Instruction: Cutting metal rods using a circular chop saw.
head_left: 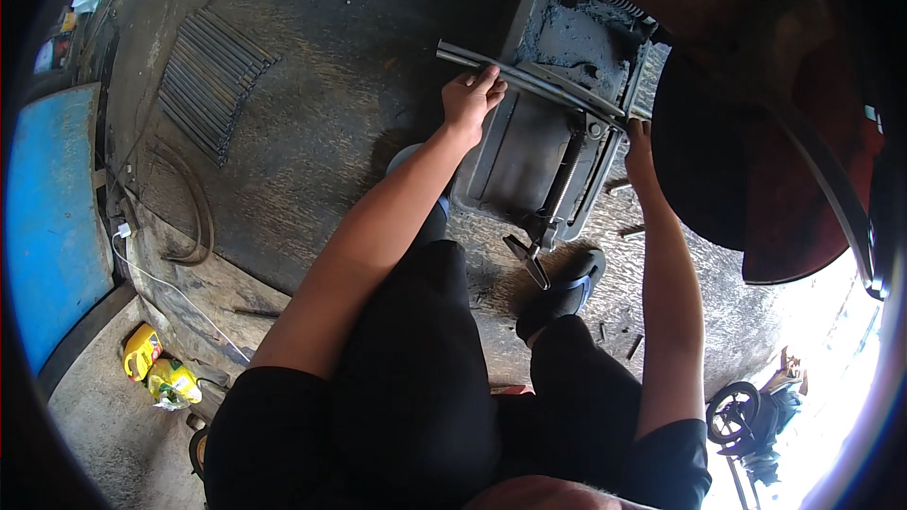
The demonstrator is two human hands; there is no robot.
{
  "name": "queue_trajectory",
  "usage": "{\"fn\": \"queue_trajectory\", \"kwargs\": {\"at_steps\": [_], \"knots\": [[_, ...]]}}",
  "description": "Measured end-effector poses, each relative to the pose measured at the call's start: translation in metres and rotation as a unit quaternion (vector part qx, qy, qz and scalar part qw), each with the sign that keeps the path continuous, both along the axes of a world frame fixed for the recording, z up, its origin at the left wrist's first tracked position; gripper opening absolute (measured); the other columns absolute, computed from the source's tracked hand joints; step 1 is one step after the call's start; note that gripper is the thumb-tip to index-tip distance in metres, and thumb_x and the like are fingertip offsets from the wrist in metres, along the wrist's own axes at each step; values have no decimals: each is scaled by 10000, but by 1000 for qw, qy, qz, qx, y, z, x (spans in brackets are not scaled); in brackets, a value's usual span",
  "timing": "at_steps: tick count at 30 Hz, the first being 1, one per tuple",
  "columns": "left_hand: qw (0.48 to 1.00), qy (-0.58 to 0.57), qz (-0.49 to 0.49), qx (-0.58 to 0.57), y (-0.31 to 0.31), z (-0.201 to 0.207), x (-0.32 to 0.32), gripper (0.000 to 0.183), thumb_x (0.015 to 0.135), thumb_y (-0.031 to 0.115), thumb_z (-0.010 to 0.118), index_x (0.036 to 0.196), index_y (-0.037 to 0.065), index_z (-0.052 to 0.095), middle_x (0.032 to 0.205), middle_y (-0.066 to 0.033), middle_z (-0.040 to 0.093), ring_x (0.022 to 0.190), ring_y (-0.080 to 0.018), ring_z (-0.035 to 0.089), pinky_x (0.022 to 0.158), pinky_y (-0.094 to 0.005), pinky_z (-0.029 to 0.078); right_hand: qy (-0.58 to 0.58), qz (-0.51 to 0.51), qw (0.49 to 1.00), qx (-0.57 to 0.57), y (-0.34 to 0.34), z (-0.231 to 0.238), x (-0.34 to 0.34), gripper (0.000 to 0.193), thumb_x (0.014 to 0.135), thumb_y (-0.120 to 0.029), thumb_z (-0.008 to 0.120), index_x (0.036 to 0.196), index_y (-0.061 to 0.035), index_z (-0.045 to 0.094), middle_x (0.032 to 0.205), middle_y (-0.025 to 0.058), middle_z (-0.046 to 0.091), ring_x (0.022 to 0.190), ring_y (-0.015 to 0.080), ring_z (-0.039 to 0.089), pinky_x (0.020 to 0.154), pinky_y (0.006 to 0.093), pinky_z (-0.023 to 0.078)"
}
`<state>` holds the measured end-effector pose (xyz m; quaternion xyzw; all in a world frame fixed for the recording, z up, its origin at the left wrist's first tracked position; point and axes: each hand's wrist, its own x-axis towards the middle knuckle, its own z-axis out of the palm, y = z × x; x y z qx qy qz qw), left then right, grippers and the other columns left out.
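Observation:
My left hand (470, 104) is closed around a pair of grey metal rods (557, 93), near their left ends. The rods lie side by side across the vise of a chop saw, over its metal base (505, 161). At their right ends my right hand (640, 153) pinches them, its fingers partly hidden, close to the saw's large dark disc (694, 156). Below the rods, the vise's screw (565, 175) runs toward a crank handle (527, 260) at the near edge of the base.
A row of cut metal rods (213, 80) lies on the floor to the left. Short offcuts (631, 230) are scattered right of the base. The saw's red guard (798, 198) and curved handle (831, 179) overhang the right side. My sandalled foot (567, 288) stands beside the crank.

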<state>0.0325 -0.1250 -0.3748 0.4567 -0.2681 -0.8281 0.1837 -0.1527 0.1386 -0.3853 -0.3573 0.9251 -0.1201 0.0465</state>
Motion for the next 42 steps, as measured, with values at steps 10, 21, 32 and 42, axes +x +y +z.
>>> {"fn": "queue_trajectory", "kwargs": {"at_steps": [10,21,32,42], "knots": [[1000,-2,-2,5,-1,-3,1,144,828,138,711,864,76,585,802,-24,614,750,-128,628,708,-248,543,48,27,998,10,0,-4,-1,221,736,94,482,884,-43,573,807,173,548,764,359,555,629,444,416],[1000,-6,5,-4,0,-2,-1,206,820,132,719,766,120,521,791,-28,621,748,-133,636,695,-249,542,12,-45,999,11,9,-9,-7,88,850,-49,521,895,-52,597,737,162,558,686,307,562,616,420,413],[999,-27,-7,-18,-2,2,-1,174,822,148,720,803,103,553,787,-16,613,751,-118,623,703,-239,532,108,43,993,7,4,-6,3,191,819,25,484,971,-24,587,757,188,568,689,334,569,616,433,421],[1000,-14,13,-25,0,-1,-2,139,832,123,708,799,53,593,764,-36,620,689,-124,629,623,-235,523,57,20,998,23,6,-10,1,346,736,60,531,1063,-44,574,801,207,565,756,374,572,664,465,433]]}}
